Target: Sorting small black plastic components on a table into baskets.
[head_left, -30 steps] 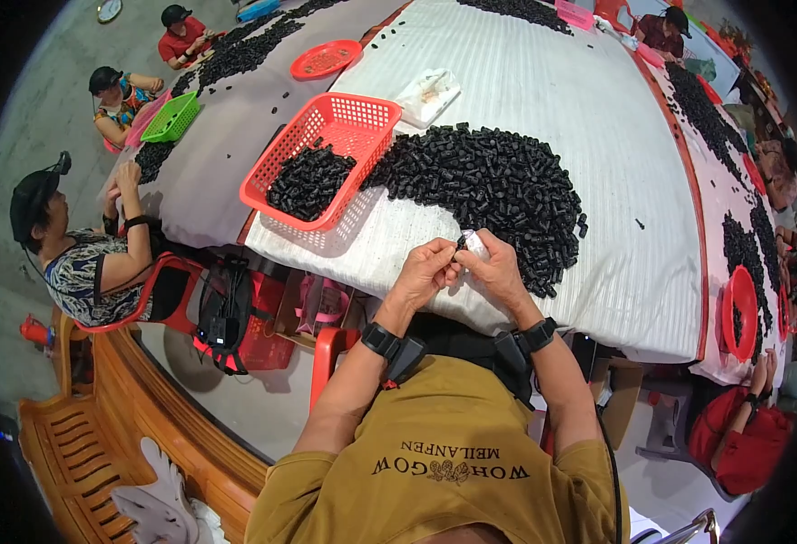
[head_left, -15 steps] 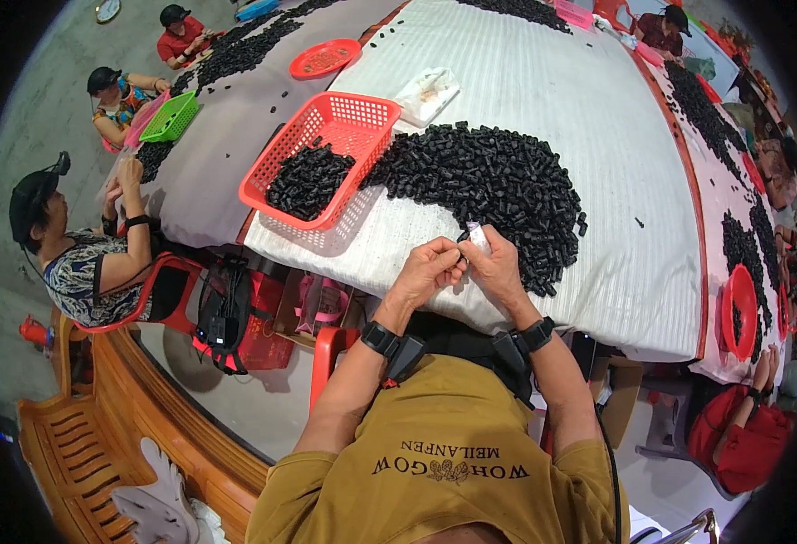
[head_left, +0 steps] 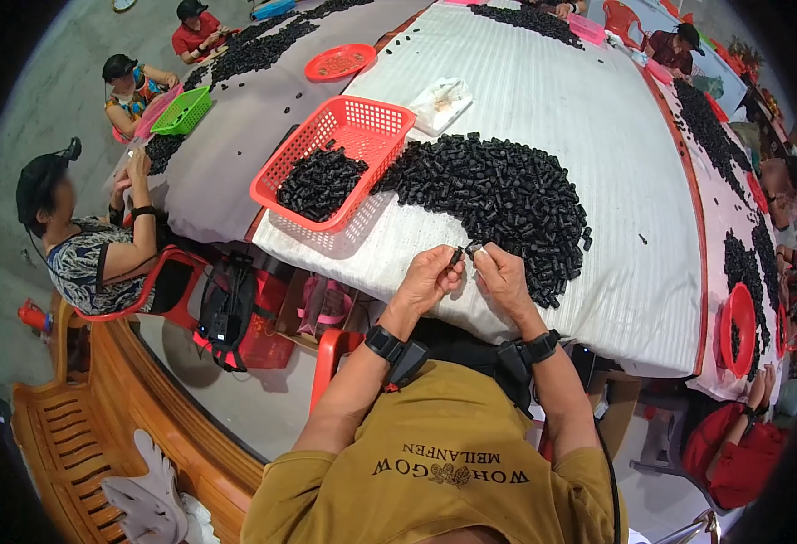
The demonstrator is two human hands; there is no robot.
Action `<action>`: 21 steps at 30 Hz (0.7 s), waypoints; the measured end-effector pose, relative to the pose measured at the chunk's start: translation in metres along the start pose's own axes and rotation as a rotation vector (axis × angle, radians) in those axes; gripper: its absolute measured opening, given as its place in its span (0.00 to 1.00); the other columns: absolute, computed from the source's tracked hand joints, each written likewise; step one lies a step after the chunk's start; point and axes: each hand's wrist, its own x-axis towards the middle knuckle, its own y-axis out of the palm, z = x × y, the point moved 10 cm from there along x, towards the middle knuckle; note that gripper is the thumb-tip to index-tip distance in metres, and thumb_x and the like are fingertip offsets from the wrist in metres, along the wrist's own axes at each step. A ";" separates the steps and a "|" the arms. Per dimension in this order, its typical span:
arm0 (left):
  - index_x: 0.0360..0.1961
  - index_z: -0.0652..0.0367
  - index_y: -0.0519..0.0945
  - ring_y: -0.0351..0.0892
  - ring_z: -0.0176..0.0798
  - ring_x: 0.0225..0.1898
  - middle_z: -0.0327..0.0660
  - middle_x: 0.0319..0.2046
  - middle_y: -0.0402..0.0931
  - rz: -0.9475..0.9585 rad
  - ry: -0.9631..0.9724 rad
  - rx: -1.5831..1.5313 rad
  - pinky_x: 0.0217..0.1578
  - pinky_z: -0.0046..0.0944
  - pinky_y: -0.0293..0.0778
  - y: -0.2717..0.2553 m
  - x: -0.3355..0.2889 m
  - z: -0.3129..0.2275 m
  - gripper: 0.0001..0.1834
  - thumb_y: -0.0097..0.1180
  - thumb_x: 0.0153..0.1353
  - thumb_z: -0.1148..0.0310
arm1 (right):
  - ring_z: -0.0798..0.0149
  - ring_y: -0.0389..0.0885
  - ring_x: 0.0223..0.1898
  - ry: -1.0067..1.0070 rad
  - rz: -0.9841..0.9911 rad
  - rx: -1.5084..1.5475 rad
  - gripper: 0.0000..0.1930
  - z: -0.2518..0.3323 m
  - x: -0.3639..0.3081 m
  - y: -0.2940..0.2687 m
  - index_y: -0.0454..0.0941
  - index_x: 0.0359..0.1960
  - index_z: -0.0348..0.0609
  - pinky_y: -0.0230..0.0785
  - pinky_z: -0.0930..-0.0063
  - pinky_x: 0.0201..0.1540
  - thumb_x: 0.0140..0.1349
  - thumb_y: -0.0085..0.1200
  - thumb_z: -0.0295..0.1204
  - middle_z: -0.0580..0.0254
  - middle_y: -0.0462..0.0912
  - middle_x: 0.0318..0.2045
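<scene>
My left hand [head_left: 432, 275] pinches a small black cylinder piece [head_left: 456, 257] at the near edge of a white striped table cover [head_left: 543, 100]. My right hand [head_left: 500, 275] holds a small pale part [head_left: 474, 247] against that piece, fingertips nearly touching those of the left. Just beyond both hands lies a big heap of black cylinder pieces [head_left: 498, 195]. A red plastic basket [head_left: 335, 163], partly filled with the same black pieces, stands left of the heap.
A clear bag with small parts [head_left: 442, 102] lies behind the basket. A red round dish [head_left: 340, 62] and a green basket [head_left: 182, 111] sit on the grey table to the left, where other people sit. More black heaps [head_left: 716, 127] and a red bowl [head_left: 737, 328] are at right.
Both hands stay together at the table edge; the fingers have shifted slightly around the small piece. Nothing else has moved.
</scene>
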 end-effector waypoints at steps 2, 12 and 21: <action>0.33 0.64 0.73 0.68 0.28 0.22 0.38 0.24 0.72 -0.009 0.003 -0.014 0.21 0.25 0.66 -0.001 0.001 0.002 0.13 0.49 0.62 0.63 | 0.71 0.68 0.15 -0.098 -0.005 -0.182 0.14 0.005 0.000 -0.001 0.71 0.23 0.37 0.61 0.74 0.19 0.60 0.48 0.35 0.59 0.69 0.12; 0.33 0.63 0.74 0.68 0.28 0.21 0.39 0.25 0.73 -0.040 0.014 0.039 0.20 0.24 0.66 0.000 -0.002 0.000 0.12 0.50 0.61 0.63 | 0.63 0.74 0.17 -0.069 0.044 -0.305 0.13 0.017 0.001 0.005 0.74 0.26 0.37 0.64 0.72 0.22 0.59 0.50 0.37 0.52 0.73 0.16; 0.31 0.63 0.73 0.67 0.27 0.18 0.37 0.21 0.73 -0.028 -0.008 0.013 0.20 0.25 0.66 0.001 -0.002 0.001 0.11 0.49 0.63 0.64 | 0.57 0.71 0.16 -0.106 0.037 -0.297 0.14 0.020 0.001 0.007 0.73 0.24 0.37 0.62 0.70 0.21 0.58 0.50 0.37 0.50 0.71 0.15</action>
